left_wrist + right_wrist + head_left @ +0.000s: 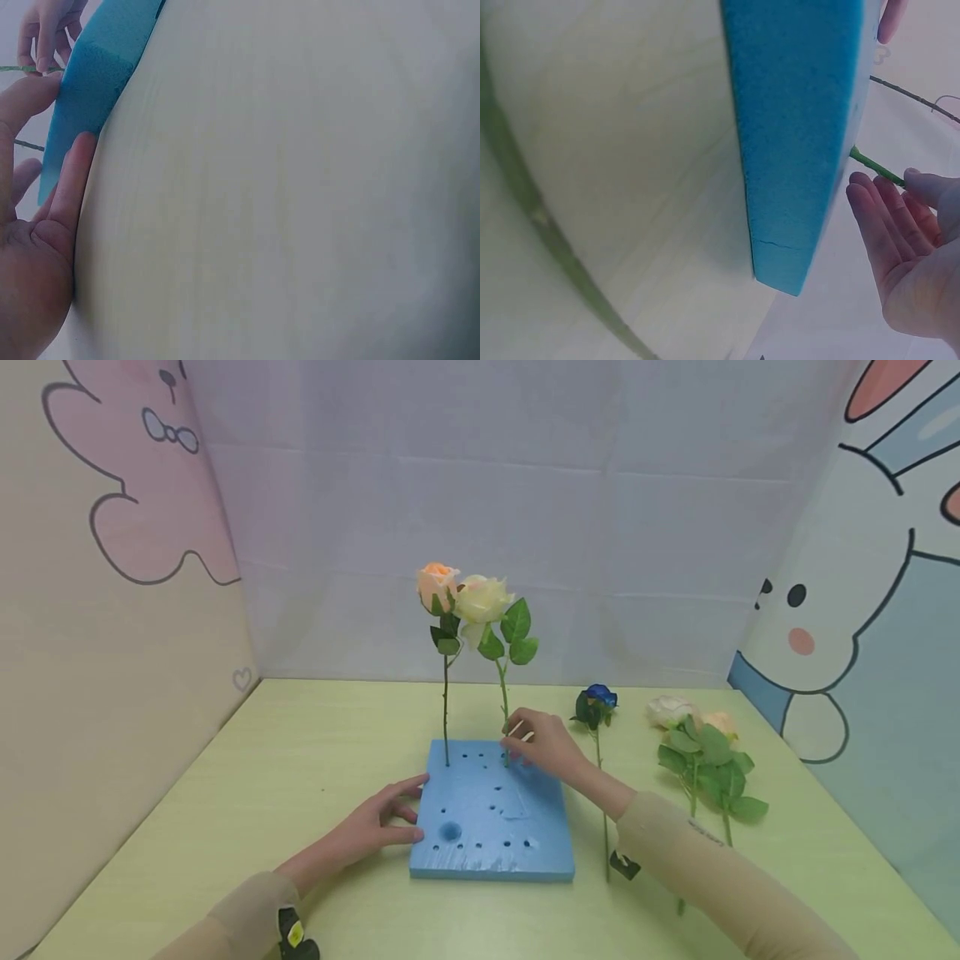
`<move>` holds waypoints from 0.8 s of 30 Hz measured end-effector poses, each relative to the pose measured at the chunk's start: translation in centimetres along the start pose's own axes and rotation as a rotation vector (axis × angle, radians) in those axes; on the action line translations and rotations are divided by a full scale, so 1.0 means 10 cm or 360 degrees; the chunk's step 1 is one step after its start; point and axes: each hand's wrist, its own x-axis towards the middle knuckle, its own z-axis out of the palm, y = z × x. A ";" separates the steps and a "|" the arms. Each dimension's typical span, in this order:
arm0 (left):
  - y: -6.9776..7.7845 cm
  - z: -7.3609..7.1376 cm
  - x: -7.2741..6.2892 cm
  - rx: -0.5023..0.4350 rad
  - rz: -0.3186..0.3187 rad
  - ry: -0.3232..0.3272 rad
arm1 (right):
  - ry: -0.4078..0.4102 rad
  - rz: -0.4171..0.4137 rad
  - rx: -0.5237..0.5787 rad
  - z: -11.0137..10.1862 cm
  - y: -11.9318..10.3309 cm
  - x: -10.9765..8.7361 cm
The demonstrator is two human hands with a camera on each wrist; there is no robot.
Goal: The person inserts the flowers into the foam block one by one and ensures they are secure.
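A blue foam block (480, 827) with several holes in its top lies on the table. My right hand (546, 745) pinches the green stem (881, 169) of a cream-white rose (483, 602) low down, near the block's far edge. The stem's lower end meets the foam; how deep it goes cannot be told. Beside it a peach rose (437, 585) stands upright in the block on a dark stem. At the block's left side, my left hand (375, 822) touches the edge with thumb and fingers spread, also seen along the foam in the left wrist view.
Right of the block, a blue rose (600, 697) lies on the table, its stem running toward me. Farther right lie a white rose (670, 712) and a peach rose (720, 723) with green leaves, partly behind my right sleeve. A pale curtain (495, 510) hangs behind the table.
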 end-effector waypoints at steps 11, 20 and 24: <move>-0.02 0.00 0.01 0.0013 0.0000 0.0001 | 0.0057 -0.0088 -0.0150 0.01 0.03 -0.03; -0.02 0.00 0.02 0.0027 0.0001 0.0001 | 0.0047 -0.0158 -0.0170 -0.01 0.06 -0.05; -0.01 0.00 0.02 0.0027 -0.0003 -0.0001 | 0.0043 -0.0175 -0.0213 -0.03 0.08 -0.07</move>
